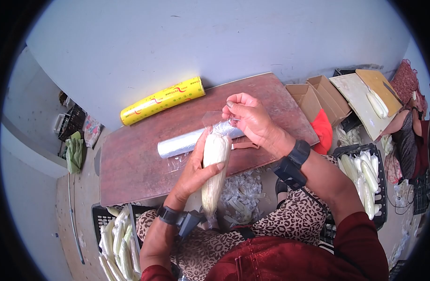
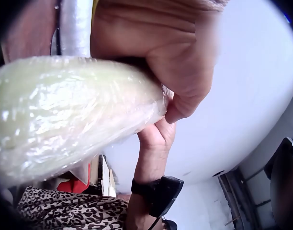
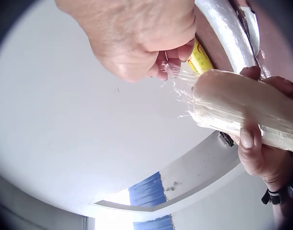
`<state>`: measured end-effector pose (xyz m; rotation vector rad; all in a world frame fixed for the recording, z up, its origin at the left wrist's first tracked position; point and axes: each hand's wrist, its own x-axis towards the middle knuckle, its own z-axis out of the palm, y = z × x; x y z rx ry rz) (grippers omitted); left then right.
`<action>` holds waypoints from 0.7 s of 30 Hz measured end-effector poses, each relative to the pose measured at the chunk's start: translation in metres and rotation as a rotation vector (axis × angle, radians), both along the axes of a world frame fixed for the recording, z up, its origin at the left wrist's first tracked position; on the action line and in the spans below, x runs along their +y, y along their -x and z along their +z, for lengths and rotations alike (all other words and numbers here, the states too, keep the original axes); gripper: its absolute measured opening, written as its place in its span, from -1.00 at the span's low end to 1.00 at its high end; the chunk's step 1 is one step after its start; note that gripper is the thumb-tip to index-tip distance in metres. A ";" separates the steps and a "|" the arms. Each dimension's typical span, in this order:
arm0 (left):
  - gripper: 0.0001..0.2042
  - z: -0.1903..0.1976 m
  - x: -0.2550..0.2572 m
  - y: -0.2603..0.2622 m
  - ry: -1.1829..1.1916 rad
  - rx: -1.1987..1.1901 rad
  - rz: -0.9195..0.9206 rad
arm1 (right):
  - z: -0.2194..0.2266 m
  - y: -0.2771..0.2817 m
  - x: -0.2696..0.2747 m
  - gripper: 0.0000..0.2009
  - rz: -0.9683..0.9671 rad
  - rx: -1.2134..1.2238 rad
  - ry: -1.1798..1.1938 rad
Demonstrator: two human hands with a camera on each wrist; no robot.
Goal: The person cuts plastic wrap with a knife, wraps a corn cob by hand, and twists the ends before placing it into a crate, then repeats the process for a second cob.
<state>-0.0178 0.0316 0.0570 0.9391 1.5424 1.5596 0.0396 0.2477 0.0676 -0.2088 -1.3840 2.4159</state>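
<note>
My left hand (image 1: 196, 171) grips a pale ear of corn (image 1: 216, 159) round its middle, thumb across the near side, its thick end tilted up. Clear cling film covers the corn; in the left wrist view the wrapped ear (image 2: 74, 110) looks shiny and pale green. Above the top end, my right hand (image 1: 252, 117) pinches gathered film (image 1: 231, 122) between thumb and curled fingers. Thin torn strands of film (image 3: 182, 79) stretch from those fingers to the corn's end in the right wrist view. Behind the corn lies a roll of clear film (image 1: 177, 144) on the table.
A yellow printed roll (image 1: 163, 100) lies along the back of the reddish table (image 1: 130, 164). Black crates (image 1: 98, 215) of wrapped ears stand at both sides. Scrap film (image 1: 243, 192) is heaped below the front edge. Cardboard boxes (image 1: 322, 96) and another person (image 1: 407, 126) are at the right.
</note>
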 end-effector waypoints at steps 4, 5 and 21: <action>-0.08 0.002 -0.002 0.001 0.002 0.036 -0.007 | 0.016 -0.004 0.017 -0.82 -0.015 0.016 -0.148; -0.08 0.002 -0.002 0.001 -0.002 0.040 -0.007 | 0.018 -0.006 0.020 -0.80 0.016 0.016 -0.186; -0.19 -0.004 -0.001 0.000 -0.016 0.050 -0.026 | 0.043 -0.027 0.005 -0.74 0.458 -0.151 -0.780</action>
